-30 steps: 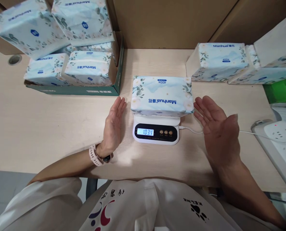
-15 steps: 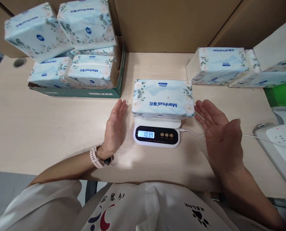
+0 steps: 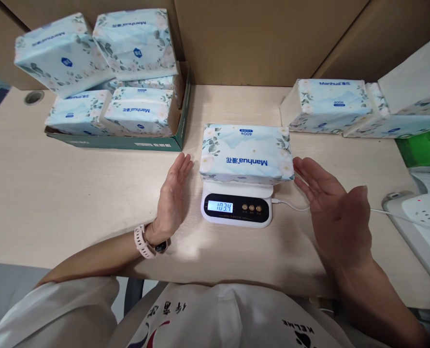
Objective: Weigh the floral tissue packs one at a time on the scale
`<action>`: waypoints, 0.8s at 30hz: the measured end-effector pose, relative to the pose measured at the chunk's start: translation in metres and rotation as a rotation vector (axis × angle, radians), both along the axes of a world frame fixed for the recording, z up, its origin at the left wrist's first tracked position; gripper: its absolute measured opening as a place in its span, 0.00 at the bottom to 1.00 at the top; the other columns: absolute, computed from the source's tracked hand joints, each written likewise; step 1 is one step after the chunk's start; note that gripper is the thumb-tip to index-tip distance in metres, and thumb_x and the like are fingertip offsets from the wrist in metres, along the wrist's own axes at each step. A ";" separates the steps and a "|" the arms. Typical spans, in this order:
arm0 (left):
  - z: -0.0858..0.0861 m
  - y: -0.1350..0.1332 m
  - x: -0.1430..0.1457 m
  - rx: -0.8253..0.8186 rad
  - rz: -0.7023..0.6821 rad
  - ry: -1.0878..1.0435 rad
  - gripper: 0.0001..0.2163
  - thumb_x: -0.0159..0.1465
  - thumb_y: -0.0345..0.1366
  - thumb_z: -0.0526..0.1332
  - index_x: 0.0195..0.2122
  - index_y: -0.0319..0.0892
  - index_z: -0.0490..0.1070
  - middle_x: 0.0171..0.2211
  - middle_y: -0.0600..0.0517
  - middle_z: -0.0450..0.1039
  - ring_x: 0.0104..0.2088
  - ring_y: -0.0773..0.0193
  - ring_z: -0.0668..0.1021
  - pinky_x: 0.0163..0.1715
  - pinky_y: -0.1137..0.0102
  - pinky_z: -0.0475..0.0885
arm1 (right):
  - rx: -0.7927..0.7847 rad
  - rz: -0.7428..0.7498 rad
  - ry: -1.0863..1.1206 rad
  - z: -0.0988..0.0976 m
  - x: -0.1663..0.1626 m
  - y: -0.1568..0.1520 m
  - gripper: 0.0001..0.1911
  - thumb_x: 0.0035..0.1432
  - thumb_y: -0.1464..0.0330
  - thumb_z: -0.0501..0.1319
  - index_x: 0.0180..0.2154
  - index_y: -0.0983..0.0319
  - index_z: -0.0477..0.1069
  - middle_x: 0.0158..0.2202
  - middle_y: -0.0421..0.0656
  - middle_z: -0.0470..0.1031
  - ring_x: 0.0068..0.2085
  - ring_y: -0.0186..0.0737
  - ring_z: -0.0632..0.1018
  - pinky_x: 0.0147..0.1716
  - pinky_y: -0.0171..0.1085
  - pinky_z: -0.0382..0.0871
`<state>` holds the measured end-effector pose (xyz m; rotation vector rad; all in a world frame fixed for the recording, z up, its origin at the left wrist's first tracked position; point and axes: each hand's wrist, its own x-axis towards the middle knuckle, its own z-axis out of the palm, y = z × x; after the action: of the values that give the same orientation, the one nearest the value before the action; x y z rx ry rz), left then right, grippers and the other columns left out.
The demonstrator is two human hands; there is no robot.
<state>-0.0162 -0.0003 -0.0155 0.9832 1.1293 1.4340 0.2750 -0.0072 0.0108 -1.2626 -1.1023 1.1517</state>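
Note:
A light blue, flower-printed pack of tissues (image 3: 246, 150) lies on a white digital scale (image 3: 236, 210), whose lit display reads 103.4. To the left of the pack, my left hand (image 3: 172, 195) stands on edge with straight fingers, apart from it and holding nothing. My right hand (image 3: 334, 212) is on the other side, palm turned inward and thumb spread. Its fingertips are close to the pack's right end; whether they touch it I cannot tell. A pale pink watch strap (image 3: 142, 241) circles my left wrist.
At the back left, a green carton (image 3: 128, 142) holds several tissue packs (image 3: 137, 43). More tissue packs (image 3: 331, 104) stand at the back right, near a green object (image 3: 425, 147). A white cable (image 3: 294, 207) runs from the scale toward a power strip (image 3: 418, 212). Brown cardboard (image 3: 251, 43) stands behind.
The view has tilted slightly, so everything sits a little lower. Both hands keep nearly the same pose beside the pack, and the display still reads 103.4.

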 end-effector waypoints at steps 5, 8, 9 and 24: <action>-0.003 0.001 -0.001 0.011 0.001 0.002 0.26 0.71 0.62 0.59 0.64 0.55 0.75 0.71 0.52 0.70 0.77 0.48 0.63 0.80 0.47 0.53 | 0.000 0.032 -0.008 0.002 0.000 -0.001 0.33 0.68 0.36 0.46 0.57 0.37 0.80 0.68 0.30 0.75 0.77 0.46 0.64 0.80 0.58 0.51; -0.003 0.001 -0.001 0.011 -0.003 0.002 0.26 0.72 0.61 0.59 0.63 0.55 0.76 0.70 0.53 0.71 0.76 0.48 0.64 0.80 0.47 0.53 | -0.012 0.038 0.012 0.004 0.000 -0.002 0.32 0.68 0.36 0.46 0.56 0.38 0.81 0.67 0.29 0.76 0.77 0.45 0.64 0.81 0.55 0.49; -0.003 0.001 -0.001 0.013 -0.001 -0.002 0.25 0.72 0.61 0.59 0.63 0.56 0.76 0.70 0.53 0.71 0.76 0.49 0.64 0.80 0.47 0.53 | -0.014 0.041 0.020 0.004 0.000 -0.002 0.32 0.68 0.36 0.46 0.56 0.38 0.81 0.67 0.29 0.76 0.77 0.45 0.65 0.81 0.54 0.49; -0.001 0.001 -0.003 0.007 -0.021 0.005 0.26 0.72 0.61 0.58 0.64 0.56 0.75 0.71 0.53 0.70 0.77 0.48 0.64 0.80 0.48 0.52 | 0.021 0.133 0.024 0.002 0.001 -0.004 0.35 0.69 0.36 0.43 0.58 0.37 0.79 0.68 0.26 0.74 0.78 0.45 0.63 0.82 0.54 0.46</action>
<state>-0.0188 0.0005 -0.0169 1.0014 1.1154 1.4195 0.2763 -0.0114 0.0130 -1.1706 -1.1924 1.2483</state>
